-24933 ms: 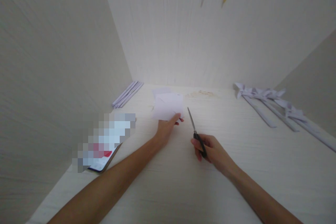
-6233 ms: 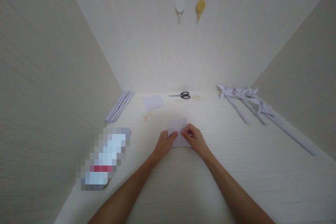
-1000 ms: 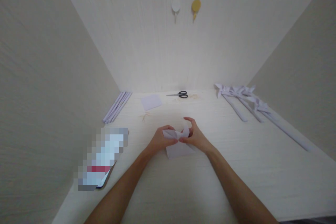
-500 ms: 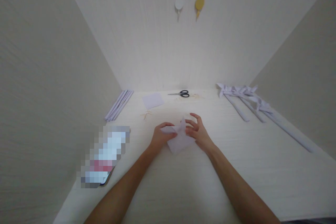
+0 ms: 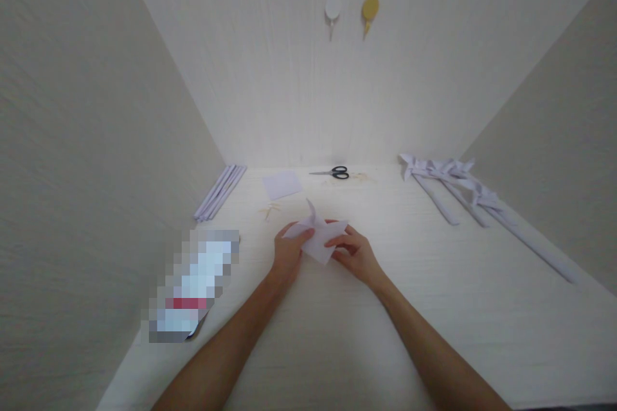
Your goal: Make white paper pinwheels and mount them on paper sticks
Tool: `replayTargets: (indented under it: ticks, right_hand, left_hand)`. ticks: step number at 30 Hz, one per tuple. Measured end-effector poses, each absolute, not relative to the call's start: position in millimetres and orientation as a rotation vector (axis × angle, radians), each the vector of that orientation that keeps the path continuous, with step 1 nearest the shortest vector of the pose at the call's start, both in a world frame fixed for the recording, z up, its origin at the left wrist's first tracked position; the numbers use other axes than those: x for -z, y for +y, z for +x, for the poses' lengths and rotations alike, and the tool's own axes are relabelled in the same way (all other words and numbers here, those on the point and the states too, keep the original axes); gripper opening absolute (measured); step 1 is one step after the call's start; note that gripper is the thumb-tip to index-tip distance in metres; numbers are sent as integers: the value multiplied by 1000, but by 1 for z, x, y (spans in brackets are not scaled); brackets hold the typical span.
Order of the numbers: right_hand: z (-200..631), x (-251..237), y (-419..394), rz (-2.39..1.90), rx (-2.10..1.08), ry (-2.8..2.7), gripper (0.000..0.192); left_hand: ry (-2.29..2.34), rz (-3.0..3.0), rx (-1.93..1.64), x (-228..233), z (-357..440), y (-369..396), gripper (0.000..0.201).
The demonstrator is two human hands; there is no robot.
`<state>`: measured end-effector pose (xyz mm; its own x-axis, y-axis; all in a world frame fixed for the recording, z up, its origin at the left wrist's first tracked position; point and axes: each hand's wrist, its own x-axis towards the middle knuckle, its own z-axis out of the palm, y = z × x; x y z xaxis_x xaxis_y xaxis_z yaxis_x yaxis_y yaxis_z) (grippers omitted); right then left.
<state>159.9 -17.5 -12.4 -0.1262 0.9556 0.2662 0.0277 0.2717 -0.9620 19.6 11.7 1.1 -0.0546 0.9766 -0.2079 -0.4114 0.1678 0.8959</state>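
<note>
Over the middle of the table, a white paper sheet [image 5: 320,249] with cut flaps is held between my two hands. My left hand [image 5: 287,253] is closed on its left side, thumb lying on top near the centre and the other fingers underneath. One narrow flap stands up at the far edge, and another spreads toward the right. My right hand [image 5: 359,258] pinches the right side, with fingers above and below the paper. Just beyond my left hand lies a small bunch of thin pale sticks [image 5: 270,209].
Rolled white paper sticks [image 5: 220,192] lie at the left, above a blurred phone [image 5: 197,286]. Farther back are a flat paper sheet [image 5: 282,185] and black-handled scissors [image 5: 339,172]. Paper pinwheels on sticks [image 5: 436,167] lie at the right. Two hooks, one a yellow hook [image 5: 370,8], are on the back wall.
The paper has turned and shifted slightly left, its upright flap now further left. My right hand has lowered and moved from the raised flap to the sheet's right side.
</note>
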Motion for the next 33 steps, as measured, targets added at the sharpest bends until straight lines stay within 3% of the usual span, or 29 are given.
replayTargets:
  ticks: [7,33]
  right_hand:
    - [152,6,-16,-1287,-1033,-1215,16]
    - [149,2,-16,-1428,-1007,-1171,28]
  left_hand:
    - [1152,843,-1273,5,22,8,32]
    - [1176,982,-1185,3,24,5,26]
